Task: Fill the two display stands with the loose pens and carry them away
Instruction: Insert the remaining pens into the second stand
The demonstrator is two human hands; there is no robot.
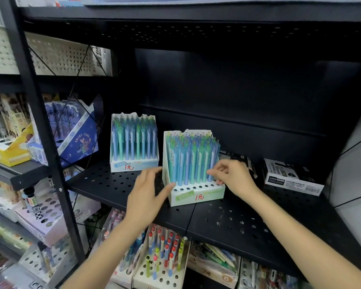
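Two white cardboard display stands packed with blue and green pens stand on a black perforated shelf [113, 184]. The far stand [133, 165] is at the back left. The near stand [196, 197] sits close to the front edge, and its front row of holes shows no pens. My left hand [148, 195] lies with straight fingers beside the near stand's left wall, the thumb touching its front left corner. My right hand [231, 178] is at the stand's right side, and its fingertips pinch a blue pen [209, 176] in the right end of the front filled row.
A black box of permanent markers [292, 178] lies on the shelf to the right, with another dark box [240, 158] behind my right hand. A black upright post [42, 142] borders the left, with pen boxes beyond it. More pen stands [161, 257] fill the shelf below.
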